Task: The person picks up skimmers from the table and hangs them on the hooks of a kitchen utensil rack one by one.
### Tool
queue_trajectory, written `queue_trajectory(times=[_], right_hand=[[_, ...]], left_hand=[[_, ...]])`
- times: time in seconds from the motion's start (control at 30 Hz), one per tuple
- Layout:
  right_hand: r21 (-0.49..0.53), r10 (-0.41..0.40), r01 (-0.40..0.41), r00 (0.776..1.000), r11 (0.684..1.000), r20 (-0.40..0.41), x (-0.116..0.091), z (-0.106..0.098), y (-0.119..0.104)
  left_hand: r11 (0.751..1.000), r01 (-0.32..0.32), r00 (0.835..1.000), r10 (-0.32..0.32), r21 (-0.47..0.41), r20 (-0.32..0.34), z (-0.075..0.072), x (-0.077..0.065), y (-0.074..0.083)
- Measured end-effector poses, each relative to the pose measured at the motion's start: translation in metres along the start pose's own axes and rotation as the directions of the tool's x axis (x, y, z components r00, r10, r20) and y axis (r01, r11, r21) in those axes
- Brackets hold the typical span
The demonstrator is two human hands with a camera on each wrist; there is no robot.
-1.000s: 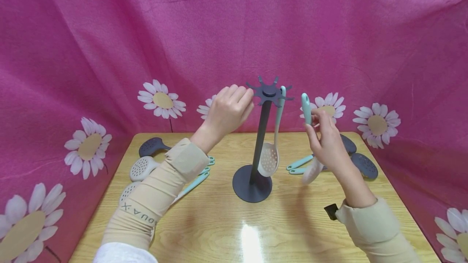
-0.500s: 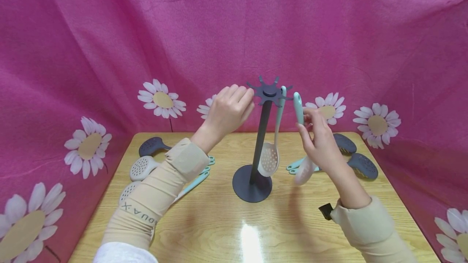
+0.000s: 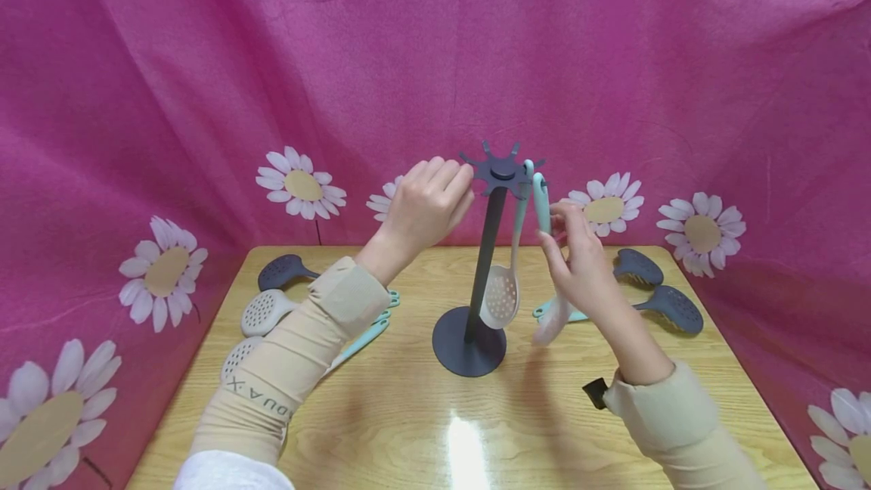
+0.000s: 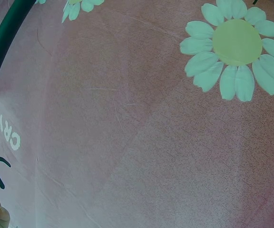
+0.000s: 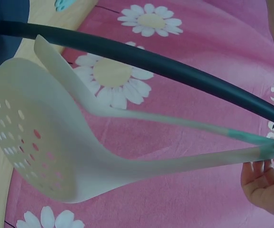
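Pinching firmly at right of centre, the right hand has thumb and fingertips on the turquoise handle of a slotted spoon, and we get a fine look at its pale, perforated head in the right wrist view! Up in the air it hangs from those fingers, handle upright, its looped end just beside the spoked top of the dark stand; whether loop and spoke touch, we can't tell. Its lower end is a blur in the head view, over the table.

Across to the left hand, left of the stand's top: fingers curled, right up against a spoke, though we can't tell whether they grip it. Between the two hands, a second spoon hangs from the stand, handle up, holes facing us.

Out we go! At right, behind the right forearm, we have two dark-headed utensils lying on the table, turquoise handles pointing toward the stand. At left, we spot a dark slotted turner at the back, then pale perforated heads nearer, partly hidden by the left sleeve, with turquoise handle ends showing past it. And all around, pink cloth printed with big white daisies!
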State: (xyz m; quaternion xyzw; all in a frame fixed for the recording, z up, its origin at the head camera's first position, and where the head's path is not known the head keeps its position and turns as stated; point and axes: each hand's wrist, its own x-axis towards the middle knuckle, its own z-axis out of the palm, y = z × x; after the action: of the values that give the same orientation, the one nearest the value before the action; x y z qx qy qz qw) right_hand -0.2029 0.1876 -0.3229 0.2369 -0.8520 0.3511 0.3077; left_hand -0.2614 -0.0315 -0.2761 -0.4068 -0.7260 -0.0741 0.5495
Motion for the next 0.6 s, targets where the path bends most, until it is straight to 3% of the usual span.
queue_trajectory(times=[0.23,0.6], right_hand=[[0.021,0.045,-0.045,0.999,0.999,0.011,0.001,0.008,-0.003],[0.046,0.048,-0.047,0.999,0.998,-0.004,0.003,0.015,-0.004]], left_hand=[[1.0,0.0,1.0,0.0,0.0,0.002,0.0,0.0,0.0],[1.0,0.004,1.0,-0.004,-0.001,-0.005,0.0,0.001,0.001]])
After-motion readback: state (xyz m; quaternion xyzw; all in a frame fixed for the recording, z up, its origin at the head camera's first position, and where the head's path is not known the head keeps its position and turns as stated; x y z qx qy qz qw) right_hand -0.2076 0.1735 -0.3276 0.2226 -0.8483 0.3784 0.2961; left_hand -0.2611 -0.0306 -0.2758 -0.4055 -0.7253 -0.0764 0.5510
